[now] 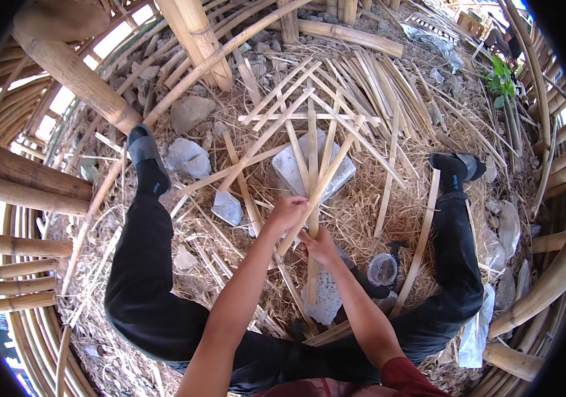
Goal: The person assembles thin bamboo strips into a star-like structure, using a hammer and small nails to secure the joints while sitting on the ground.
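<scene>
Between my legs, several pale bamboo slats cross in a fan-shaped lattice. One slanting bamboo slat (331,168) lies over the others, its lower end pointing toward me. My left hand (289,213) is closed on this slat below its middle. Just below and to the right, my right hand (321,246) has its fingers curled in where the slanting slat crosses an upright bamboo slat (313,274); what exactly it pinches is partly hidden. Beneath the crossing slats sits a pale stone block (289,171). Another grey stone (324,298) lies under the upright slat's near end.
A clear plastic cup (383,269) stands right of my right hand. Loose bamboo strips (379,83) are piled at the far side. Rocks (188,157) and straw-like shavings cover the ground. Thick bamboo poles (78,86) rise at the left, and a green plant (500,83) grows far right.
</scene>
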Demonstrator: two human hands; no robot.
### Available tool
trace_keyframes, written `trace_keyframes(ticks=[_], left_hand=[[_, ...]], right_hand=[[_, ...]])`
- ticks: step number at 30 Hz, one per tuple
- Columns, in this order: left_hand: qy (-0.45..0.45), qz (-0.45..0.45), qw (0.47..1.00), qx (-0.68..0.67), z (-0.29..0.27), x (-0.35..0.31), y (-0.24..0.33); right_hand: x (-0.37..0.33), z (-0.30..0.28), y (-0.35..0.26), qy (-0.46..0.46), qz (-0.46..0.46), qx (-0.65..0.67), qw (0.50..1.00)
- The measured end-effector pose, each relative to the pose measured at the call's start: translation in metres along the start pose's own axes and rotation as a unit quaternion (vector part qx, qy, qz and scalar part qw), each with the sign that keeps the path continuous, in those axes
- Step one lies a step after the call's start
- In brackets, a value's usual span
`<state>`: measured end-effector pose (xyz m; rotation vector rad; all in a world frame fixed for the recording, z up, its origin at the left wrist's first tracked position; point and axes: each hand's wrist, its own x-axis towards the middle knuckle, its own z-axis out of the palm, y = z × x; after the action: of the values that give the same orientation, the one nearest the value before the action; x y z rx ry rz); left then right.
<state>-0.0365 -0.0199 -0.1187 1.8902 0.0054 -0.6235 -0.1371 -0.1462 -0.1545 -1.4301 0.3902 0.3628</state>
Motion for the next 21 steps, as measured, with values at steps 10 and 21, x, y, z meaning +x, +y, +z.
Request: trace_keyframes(ticks=[10,21], left_hand=[[0.002,-0.022,0.997,-0.074,-0.004,-0.005,0.018],[-0.080,-0.093,0.987,-0.103,-0.004,-0.004,0.002]], right_hand=[[-0.032,-0.054,-0.014,0.085,-0.127,-0.200,0.968],[-0.088,-0.217,-0.029,0.371,-0.154,-0.376,0.835]])
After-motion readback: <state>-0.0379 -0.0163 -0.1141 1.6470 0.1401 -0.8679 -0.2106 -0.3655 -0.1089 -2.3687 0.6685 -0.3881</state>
